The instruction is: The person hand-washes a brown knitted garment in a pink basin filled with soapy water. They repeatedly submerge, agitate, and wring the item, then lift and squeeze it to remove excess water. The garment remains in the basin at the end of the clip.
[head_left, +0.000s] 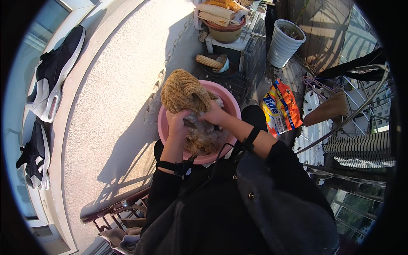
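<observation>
Both hands grip a tan-brown, chunky knitted piece (pixel 182 90), bunched and raised over the far left rim of a pink basin (pixel 233 108). My left hand (pixel 177 120) is closed round its near left side. On the right side, my right hand (pixel 213 115) holds it in closed fingers, partly hidden by suds and knit. More of the brown knit (pixel 203 143) lies below the hands in the basin, amid greyish foam. Whether it is all one piece I cannot tell. Black straps circle both forearms.
An orange detergent bag (pixel 282 108) lies right of the basin. Beyond stand a ribbed white planter (pixel 285 44) and a pot (pixel 225 33) on a white stand. Dark sneakers (pixel 57 70) rest on the left ledge. A striped cloth (pixel 361 148) hangs at right.
</observation>
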A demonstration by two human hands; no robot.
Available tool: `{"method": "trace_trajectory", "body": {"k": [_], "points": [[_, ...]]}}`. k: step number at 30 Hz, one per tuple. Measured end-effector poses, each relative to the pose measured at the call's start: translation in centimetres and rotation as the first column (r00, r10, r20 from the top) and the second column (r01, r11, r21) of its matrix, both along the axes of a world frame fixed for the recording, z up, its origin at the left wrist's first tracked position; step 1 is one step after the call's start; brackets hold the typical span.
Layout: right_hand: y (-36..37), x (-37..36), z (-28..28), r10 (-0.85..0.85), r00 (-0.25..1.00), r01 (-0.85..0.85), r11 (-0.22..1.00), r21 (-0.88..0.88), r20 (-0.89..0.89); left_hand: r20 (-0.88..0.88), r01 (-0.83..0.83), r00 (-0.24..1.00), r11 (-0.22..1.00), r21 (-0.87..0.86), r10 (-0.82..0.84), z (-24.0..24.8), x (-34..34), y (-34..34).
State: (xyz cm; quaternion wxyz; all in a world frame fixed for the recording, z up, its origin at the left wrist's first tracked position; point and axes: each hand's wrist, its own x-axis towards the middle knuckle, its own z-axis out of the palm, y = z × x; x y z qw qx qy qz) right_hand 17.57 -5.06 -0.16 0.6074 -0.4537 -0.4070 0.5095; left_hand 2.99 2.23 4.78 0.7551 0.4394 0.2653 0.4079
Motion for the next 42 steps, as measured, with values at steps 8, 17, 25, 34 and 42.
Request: {"method": "trace_trajectory", "body": {"k": [8, 17, 25, 34, 42], "points": [[0.7, -0.1, 4.7, -0.035, 0.998, 0.046, 0.974, 0.221, -0.053, -0.209, 0.339, 0.933, 0.912, 0.232, -0.293, -2.7, -2.6, 0.0], [1.7, -2.4, 4.0, -0.092, 0.996, 0.088, 0.985, 0.149, 0.019, -0.143, 0.032, 0.989, 0.999, -0.024, -0.035, -4.8, -1.9, -1.0], [-0.3, 0.5, 2.5, 0.030, 0.844, -0.126, 0.981, 0.144, 0.536, 0.109, -0.105, 0.984, 0.953, -0.285, 0.141, -5.0, -1.9, -1.2], [-0.6, -0.5, -2.0, 0.130, 0.955, -0.123, 0.992, -0.043, 0.267, -0.020, -0.069, 0.998, 0.976, -0.209, 0.067, -4.2, -1.7, -1.3], [-1.3, -0.4, -1.2, -0.069, 0.998, 0.069, 0.997, -0.032, -0.001, -0.231, 0.292, 0.944, 0.926, 0.241, -0.237, -5.2, -2.5, -2.0]]}}
